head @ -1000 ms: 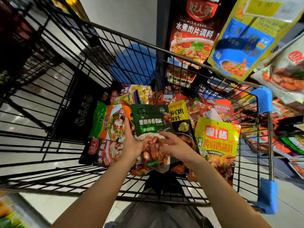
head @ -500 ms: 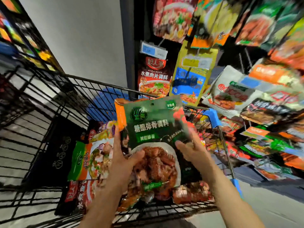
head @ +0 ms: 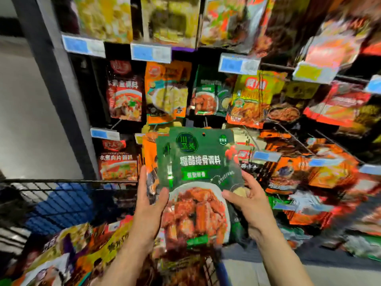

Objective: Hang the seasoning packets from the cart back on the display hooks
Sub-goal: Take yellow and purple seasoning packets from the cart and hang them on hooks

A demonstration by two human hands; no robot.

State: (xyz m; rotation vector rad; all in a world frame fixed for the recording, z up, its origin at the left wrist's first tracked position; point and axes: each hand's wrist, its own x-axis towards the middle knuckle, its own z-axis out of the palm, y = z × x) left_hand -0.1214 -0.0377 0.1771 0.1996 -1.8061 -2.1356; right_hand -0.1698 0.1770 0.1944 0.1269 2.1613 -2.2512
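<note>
both hands hold a stack of green seasoning packets [head: 201, 168] upright between them, above the cart [head: 61, 195] and in front of the display. the left hand [head: 149, 207] grips the stack's left edge, thumb laid across the front near the pictured dish, fingers behind. the right hand [head: 250, 205] grips the right edge in the same way, thumb on the front face. an orange-edged packet [head: 148, 153] shows behind the stack, just above the left hand's fingertips. a hanging hole sits at the front packet's top edge. above both hands, hanging packets [head: 167, 91] and blurred price tags [head: 151, 52] fill the display. below the left hand, further packets [head: 82, 250] lie in the cart.
</note>
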